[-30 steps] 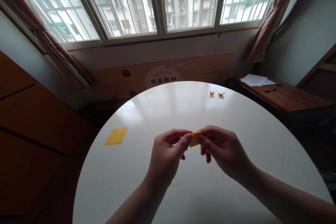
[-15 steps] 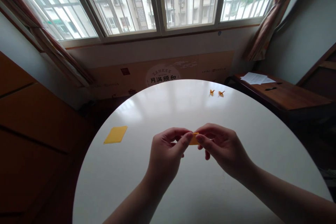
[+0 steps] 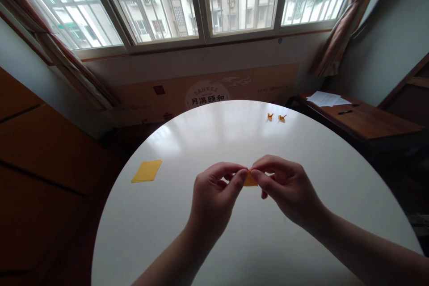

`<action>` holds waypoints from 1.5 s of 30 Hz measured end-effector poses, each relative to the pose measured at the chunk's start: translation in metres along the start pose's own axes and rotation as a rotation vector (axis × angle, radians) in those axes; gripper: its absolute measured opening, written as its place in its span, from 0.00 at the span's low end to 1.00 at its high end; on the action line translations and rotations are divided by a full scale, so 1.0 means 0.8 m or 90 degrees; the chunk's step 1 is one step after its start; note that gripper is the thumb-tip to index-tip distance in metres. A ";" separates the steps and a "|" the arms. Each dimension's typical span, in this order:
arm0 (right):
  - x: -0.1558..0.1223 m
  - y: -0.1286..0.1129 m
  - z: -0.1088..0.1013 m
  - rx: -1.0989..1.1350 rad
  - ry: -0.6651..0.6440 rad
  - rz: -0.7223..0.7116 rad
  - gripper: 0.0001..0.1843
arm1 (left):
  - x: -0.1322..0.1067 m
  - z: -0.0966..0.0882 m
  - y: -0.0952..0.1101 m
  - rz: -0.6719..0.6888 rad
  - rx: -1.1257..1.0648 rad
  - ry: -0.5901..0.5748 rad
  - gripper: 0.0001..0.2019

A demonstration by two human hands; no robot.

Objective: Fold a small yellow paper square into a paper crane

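A small folded piece of orange-yellow paper (image 3: 250,180) is held up over the white round table (image 3: 214,250). My left hand (image 3: 216,196) pinches its left upper edge between thumb and forefinger. From the other side my right hand (image 3: 284,185) pinches the top edge, its thumb and fingertips close to those of the left. Much of the paper is hidden behind the thumbs. To the left lies a stack of yellow paper squares (image 3: 146,171). Two folded paper cranes, one crane (image 3: 270,117) beside the other crane (image 3: 282,118), stand near the table's far edge.
Beyond the table's right far edge is a wooden desk (image 3: 382,120) with white sheets (image 3: 326,98) on it. A wooden cabinet (image 3: 40,178) stands at the left. Barred windows (image 3: 241,0) and curtains are at the back.
My right hand's fingertips have shifted slightly along the paper's top edge, closer to the left ones. A little more of the paper's lower part shows between the thumbs.
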State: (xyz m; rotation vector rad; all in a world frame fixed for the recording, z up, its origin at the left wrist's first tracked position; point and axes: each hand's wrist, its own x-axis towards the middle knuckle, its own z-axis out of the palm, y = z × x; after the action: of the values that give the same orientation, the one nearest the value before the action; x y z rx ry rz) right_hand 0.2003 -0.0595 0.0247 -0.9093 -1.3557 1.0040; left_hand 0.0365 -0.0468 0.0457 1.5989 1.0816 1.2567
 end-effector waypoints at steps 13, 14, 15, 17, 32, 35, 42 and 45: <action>-0.001 0.006 0.000 0.032 0.057 -0.001 0.09 | 0.003 -0.001 -0.006 -0.032 -0.024 -0.042 0.10; 0.000 0.008 0.000 0.039 0.054 0.002 0.08 | 0.004 -0.001 -0.006 -0.023 -0.015 -0.042 0.10; 0.002 0.009 -0.001 0.047 0.050 0.006 0.08 | 0.004 -0.001 -0.006 -0.009 0.001 -0.041 0.09; 0.004 0.011 -0.002 0.059 0.037 0.016 0.08 | 0.004 -0.002 -0.006 0.027 0.048 -0.039 0.09; 0.007 0.020 -0.005 0.085 0.059 0.049 0.14 | 0.004 -0.002 -0.020 0.028 0.005 0.004 0.13; 0.009 0.021 -0.005 0.097 0.038 0.055 0.13 | 0.004 -0.003 -0.019 0.064 0.030 0.039 0.08; 0.015 0.015 -0.010 0.100 -0.046 0.104 0.16 | 0.005 -0.006 -0.013 0.090 0.065 0.040 0.07; 0.015 0.012 -0.010 0.076 -0.102 0.121 0.14 | 0.004 -0.007 -0.013 0.095 0.070 0.042 0.07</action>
State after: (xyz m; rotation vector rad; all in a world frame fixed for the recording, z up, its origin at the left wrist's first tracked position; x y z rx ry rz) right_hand 0.2078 -0.0444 0.0192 -0.8958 -1.3432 1.3137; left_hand 0.0299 -0.0402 0.0380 1.7599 1.1050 1.3768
